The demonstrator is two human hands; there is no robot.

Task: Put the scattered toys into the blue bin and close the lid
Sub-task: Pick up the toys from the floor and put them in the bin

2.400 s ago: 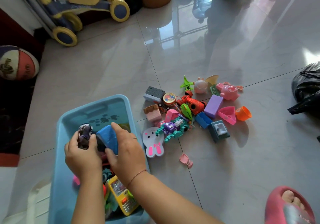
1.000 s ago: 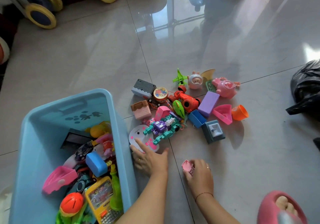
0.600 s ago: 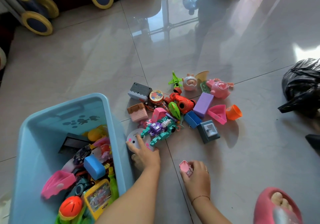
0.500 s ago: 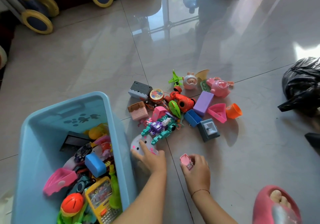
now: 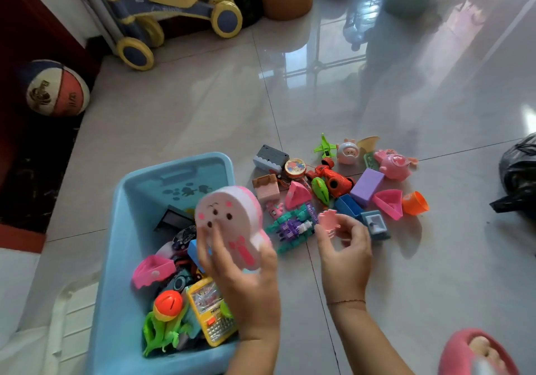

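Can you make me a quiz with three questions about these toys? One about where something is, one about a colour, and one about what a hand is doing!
1. Where is the yellow toy phone?
A. under the stroller
B. in the blue bin
C. in a hand

2. What colour is the toy cup?
A. green
B. black
C. orange

3. What is the left hand doing?
A. holding the bunny toy
B. waving, holding nothing
C. closing a lid

Answers:
1. B, the phone lies among other toys inside the bin.
2. C, the cup is bright orange.
3. A, its thumb and fingers grip the bunny.
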